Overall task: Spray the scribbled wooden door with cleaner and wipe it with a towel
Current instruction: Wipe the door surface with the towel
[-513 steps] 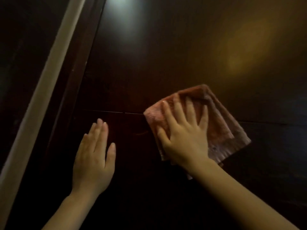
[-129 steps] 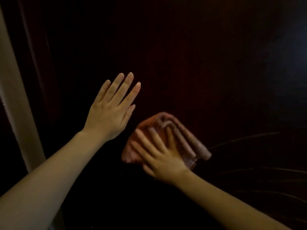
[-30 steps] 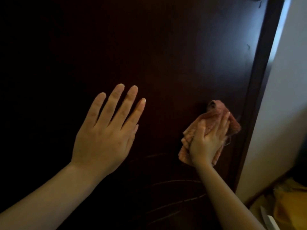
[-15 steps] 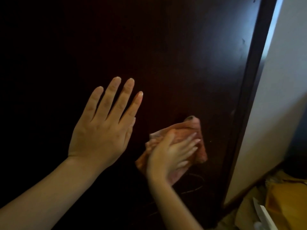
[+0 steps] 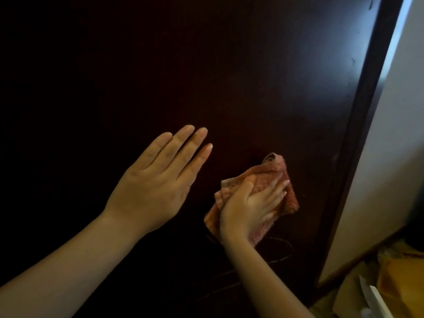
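Since a second ago your right hand (image 5: 250, 207) has drawn the towel (image 5: 266, 172) back from the door's right edge, lower and closer to your left hand (image 5: 156, 180). Over the last half second its fingers (image 5: 278, 191) have swung from pointing sideways to pointing up and to the right.

Your right palm presses the bunched orange-pink towel against the dark wooden door (image 5: 229, 76). The fingers lie nearly straight across the cloth with the thumb along its upper fold. They are not curled round it. One corner of the towel sticks up above your fingertips, and a crumpled part shows below the heel of your hand.

Thin pale scribbles (image 5: 282, 251) loop across the door just under the towel, and more run lower down beside your right forearm.

Your left hand is flat on the door to the left of the towel, near it but not touching. Its fingers (image 5: 183, 145) are straight and close together, holding nothing.

To the right, the dark door frame (image 5: 367, 134) runs up beside a pale wall (image 5: 394, 157). At the bottom right corner sit a yellowish shape (image 5: 399, 271) and something white (image 5: 376, 299) — you cannot tell what either is.
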`<action>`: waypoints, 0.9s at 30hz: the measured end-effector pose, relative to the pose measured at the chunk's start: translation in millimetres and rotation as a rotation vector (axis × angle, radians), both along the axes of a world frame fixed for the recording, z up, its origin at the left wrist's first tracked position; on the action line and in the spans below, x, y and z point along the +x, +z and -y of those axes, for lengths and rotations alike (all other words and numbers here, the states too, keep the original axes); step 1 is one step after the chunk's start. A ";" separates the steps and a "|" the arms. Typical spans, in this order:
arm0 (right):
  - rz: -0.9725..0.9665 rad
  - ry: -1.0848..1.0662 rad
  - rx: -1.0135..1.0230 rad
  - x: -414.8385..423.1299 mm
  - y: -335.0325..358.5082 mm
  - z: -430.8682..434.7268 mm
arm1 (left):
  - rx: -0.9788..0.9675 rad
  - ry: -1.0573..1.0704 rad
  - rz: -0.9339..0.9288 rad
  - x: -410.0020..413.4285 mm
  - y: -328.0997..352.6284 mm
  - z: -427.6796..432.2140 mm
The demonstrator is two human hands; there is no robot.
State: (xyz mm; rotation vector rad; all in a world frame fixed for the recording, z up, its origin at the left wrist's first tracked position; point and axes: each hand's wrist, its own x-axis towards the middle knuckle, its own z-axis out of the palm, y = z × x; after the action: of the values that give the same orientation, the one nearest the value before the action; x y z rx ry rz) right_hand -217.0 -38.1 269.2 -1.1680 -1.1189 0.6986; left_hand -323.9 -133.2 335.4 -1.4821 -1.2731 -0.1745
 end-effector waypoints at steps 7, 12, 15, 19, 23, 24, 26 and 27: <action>-0.041 0.036 0.069 -4.8 -3.7 1.6 | 0.059 0.003 -0.015 1.4 -3.5 -2.2; -0.015 0.014 0.196 -12.0 -13.3 11.2 | 0.074 -0.001 -0.047 -6.4 -12.9 6.9; 0.054 0.038 0.304 -25.4 -28.0 27.2 | 0.074 0.042 -0.084 -19.6 -29.1 21.6; 0.276 0.011 0.509 -47.8 -64.7 51.6 | 0.089 0.114 -0.093 -36.1 -56.8 44.4; 0.654 0.028 0.949 -60.6 -110.1 59.6 | 0.137 0.132 -0.094 -45.6 -72.0 55.6; 0.735 0.037 1.044 -58.5 -118.8 57.7 | 0.148 0.137 -0.094 -46.1 -73.4 56.8; 0.848 0.049 1.215 -47.4 -127.2 44.0 | 0.171 0.142 -0.090 -47.1 -75.9 57.5; 0.896 0.060 1.305 -39.3 -128.1 33.5 | 0.175 0.137 -0.085 -47.5 -77.0 57.7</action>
State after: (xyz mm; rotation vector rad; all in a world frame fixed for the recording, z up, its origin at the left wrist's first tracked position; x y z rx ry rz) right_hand -256.2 -71.6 141.1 -0.2278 -1.8853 -0.6204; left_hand -371.3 -190.9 258.4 -1.2371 -1.2531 -0.1279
